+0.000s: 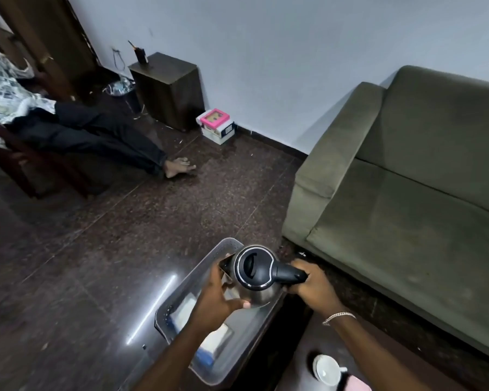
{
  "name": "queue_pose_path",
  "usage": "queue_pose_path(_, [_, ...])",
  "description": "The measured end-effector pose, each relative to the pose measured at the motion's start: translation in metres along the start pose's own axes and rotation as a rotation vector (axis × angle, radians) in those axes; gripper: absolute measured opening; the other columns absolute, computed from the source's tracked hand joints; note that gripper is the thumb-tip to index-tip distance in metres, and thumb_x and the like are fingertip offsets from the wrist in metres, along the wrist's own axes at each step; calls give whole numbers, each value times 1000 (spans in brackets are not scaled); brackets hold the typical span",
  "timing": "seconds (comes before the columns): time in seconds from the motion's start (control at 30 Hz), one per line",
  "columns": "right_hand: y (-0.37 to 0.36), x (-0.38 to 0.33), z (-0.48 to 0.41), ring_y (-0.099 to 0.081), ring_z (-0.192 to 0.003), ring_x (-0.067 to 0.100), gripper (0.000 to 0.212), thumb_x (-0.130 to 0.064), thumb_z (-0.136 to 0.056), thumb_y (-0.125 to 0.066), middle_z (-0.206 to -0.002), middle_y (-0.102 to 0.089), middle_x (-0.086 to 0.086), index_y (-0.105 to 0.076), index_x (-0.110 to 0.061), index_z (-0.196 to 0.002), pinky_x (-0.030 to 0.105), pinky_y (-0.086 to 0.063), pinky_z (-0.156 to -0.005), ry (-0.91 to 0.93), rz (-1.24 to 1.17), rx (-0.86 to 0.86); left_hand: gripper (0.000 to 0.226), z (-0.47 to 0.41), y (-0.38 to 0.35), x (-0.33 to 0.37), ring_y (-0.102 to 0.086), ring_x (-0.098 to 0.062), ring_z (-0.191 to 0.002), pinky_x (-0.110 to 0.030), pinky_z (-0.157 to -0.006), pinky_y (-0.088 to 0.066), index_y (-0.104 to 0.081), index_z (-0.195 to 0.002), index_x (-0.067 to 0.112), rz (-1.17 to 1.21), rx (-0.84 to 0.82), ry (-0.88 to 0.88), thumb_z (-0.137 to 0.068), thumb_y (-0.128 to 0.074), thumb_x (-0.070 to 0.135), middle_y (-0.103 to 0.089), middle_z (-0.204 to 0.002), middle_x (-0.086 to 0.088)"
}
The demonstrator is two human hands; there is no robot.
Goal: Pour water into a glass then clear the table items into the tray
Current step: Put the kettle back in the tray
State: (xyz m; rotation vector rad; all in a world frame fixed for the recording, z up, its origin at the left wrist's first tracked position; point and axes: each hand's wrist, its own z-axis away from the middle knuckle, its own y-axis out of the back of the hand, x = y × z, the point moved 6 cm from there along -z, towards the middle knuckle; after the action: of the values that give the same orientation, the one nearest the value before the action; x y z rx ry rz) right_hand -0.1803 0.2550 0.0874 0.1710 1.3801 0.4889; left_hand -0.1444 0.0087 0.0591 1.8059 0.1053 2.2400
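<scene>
Both hands on the electric kettle [254, 275] here, held over the far end of the grey plastic tray [246, 334]. The right hand [311, 286] is clenched round the black handle, while the left hand [218, 300] cups the steel body, thumb pressed low on its side. The tray sits on the glossy dark table [141, 320], with pale flat items lying inside it. A white cup [326, 369] stands on the floor near the green sofa [407, 193].

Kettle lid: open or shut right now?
Shut. The black lid sits flush inside the rim of the kettle, which the right hand and left hand hold over the tray.
</scene>
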Motion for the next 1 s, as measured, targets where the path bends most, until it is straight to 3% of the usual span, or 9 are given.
queue_pose_path(0.2, [-43, 32, -23, -61, -78, 14, 36, -12, -55, -78, -86, -66, 20, -72, 0, -88, 44, -49, -72, -102, -8, -18, 105, -18, 23, -41, -57, -13, -128, -30, -105, -50, -41, -138, 45, -29, 13, 42, -57, -96, 7, -57, -142, 8])
queue_pose_path(0.37, [-58, 48, -26, -59, -77, 11, 32, -1, -58, -77, -89, -64, 24, -68, 5, -88, 33, -43, -71, -127, -7, -41, 107, -23, 24, -70, -56, -10, -130, -22, -100, -51, -41, -142, 28, 16, -10, 84, -56, -95, -5, -57, -142, 3])
queue_pose_path(0.57, [-63, 52, -37, -59, -76, 10, 32, -3, -58, -75, -88, -67, 22, -68, 3, -89, 32, -44, -71, -123, 21, -52, 110, -28, 26, -83, -57, -4, -130, -17, -98, -50, -38, -146, 29, 57, -42, 135, -58, -95, -4, -60, -138, 15])
queue_pose_path(0.63, [-66, 50, -36, -56, -75, 10, 30, -3, -58, -73, -79, -66, 15, -66, -2, -86, 32, -44, -69, -141, 42, -62, 110, -27, 27, -85, -55, -2, -132, -15, -99, -49, -37, -147, 31, 70, -51, 139, -59, -96, -1, -60, -140, 16])
queue_pose_path(0.7, [-65, 45, -34, -56, -77, 11, 32, 0, -59, -69, -78, -62, -1, -62, -15, -86, 31, -44, -69, -140, 80, -47, 111, -26, 30, -84, -53, 2, -133, -12, -99, -48, -38, -147, 36, 56, -63, 142, -60, -97, 3, -58, -141, 18])
queue_pose_path(0.8, [-64, 31, -23, -47, -99, 17, 58, -6, -60, -68, -107, -51, -10, -56, -36, -109, 39, -44, -78, -149, 322, 70, 115, -24, 38, -86, -51, 13, -128, -3, -92, -44, -33, -145, 50, -86, -53, 182, -58, -99, 13, -56, -142, 26])
queue_pose_path(0.83, [-63, 26, -16, -42, -100, 16, 69, -12, -58, -68, -111, -45, -10, -51, -38, -119, 39, -41, -79, -152, 427, 157, 118, -23, 44, -91, -52, 8, -128, -6, -93, -43, -29, -148, 47, -173, -32, 212, -58, -99, 15, -51, -146, 23])
queue_pose_path(0.9, [-67, 11, 4, -38, -97, 18, 76, -21, -55, -68, -111, -42, -7, -48, -34, -127, 38, -35, -78, -84, 509, 310, 117, -16, 58, -103, -47, -20, -138, -23, -103, -41, -24, -157, 28, -469, 6, 273, -65, -96, 19, -43, -154, 3])
queue_pose_path(1.0, [-95, -5, 31, -44, -92, 24, 55, -29, -67, -66, -106, -46, -1, -52, -22, -119, 41, -35, -79, 114, 465, 419, 104, -2, 74, -123, -39, -37, -138, -43, -112, -39, -22, -157, 20, -862, -15, 410, -76, -88, 27, -42, -155, -12])
